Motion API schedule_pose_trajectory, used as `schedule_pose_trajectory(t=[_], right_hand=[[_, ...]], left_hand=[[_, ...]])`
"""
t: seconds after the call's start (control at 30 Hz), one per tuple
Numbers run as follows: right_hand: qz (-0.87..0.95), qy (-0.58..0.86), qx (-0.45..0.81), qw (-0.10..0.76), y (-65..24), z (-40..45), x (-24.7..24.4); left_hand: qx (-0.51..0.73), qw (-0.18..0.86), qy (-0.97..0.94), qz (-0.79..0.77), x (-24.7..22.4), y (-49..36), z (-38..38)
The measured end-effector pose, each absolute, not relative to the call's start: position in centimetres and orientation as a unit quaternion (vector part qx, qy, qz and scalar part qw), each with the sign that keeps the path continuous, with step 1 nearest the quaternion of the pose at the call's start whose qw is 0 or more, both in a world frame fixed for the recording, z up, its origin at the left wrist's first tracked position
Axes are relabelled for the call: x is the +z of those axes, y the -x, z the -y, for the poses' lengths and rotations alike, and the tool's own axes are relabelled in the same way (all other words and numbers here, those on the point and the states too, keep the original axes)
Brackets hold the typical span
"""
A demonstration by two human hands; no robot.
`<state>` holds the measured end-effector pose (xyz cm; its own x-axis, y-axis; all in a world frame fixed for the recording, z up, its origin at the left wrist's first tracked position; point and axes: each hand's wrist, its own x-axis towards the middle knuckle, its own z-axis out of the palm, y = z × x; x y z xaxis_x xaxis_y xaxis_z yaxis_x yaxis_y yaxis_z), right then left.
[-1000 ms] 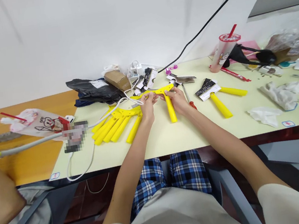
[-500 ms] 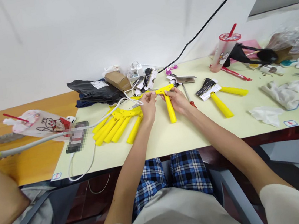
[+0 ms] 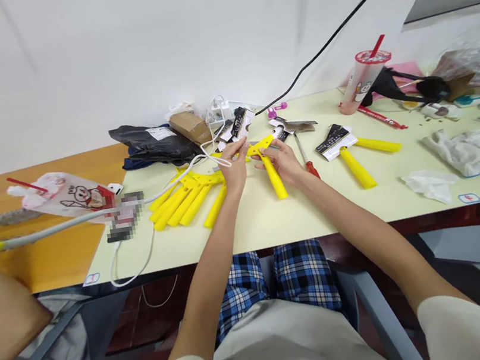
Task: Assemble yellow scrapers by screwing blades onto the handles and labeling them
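Observation:
Above the table, between my two hands, is a yellow T-shaped scraper [image 3: 274, 178], its handle pointing down toward me. My left hand [image 3: 236, 171] pinches the left end of the scraper's head, thumb and fingers raised. My right hand [image 3: 285, 161] grips the right side of the head, its fingers curled around it. A grey strip shows along the head, partly hidden by the fingers. Left of my left hand lies a fanned row of several similar yellow scrapers [image 3: 189, 201]. A red-handled screwdriver [image 3: 311, 169] rests just right of my right hand.
To the right lie two yellow scrapers [image 3: 358, 168] with black-and-white card sleeves [image 3: 335, 141]. Behind my hands are more cards [image 3: 240, 123] and a black plastic bag [image 3: 156, 147]. A white cable [image 3: 177, 183] crosses at left, near a phone [image 3: 126, 216] and another person's arm [image 3: 4, 311].
The held scraper has turned slightly, its handle end shifting right. My left hand has risen a little, and my right fingers have shifted on the head. The view has drifted slightly.

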<state>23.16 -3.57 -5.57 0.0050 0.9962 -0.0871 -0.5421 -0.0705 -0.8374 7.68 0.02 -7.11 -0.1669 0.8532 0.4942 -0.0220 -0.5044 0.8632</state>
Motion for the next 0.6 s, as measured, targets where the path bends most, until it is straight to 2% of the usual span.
schedule_pose_trajectory(t=[0.2,0.4,0.6], right_hand=[[0.321,0.357,0.631,0.61,-22.7,3.8,-6.0],[0.299,0.383,0.627,0.608,-23.2,3.4,-6.1],[0.305,0.389,0.631,0.598,-23.3,3.5,-5.8]], left_hand=[[0.629,0.368,-0.563,-0.39,-7.2,-7.6,-0.1],[0.636,0.342,-0.55,-0.419,-6.5,-6.9,-0.3],[0.527,0.379,-0.654,-0.387,-4.7,-5.6,-0.5]])
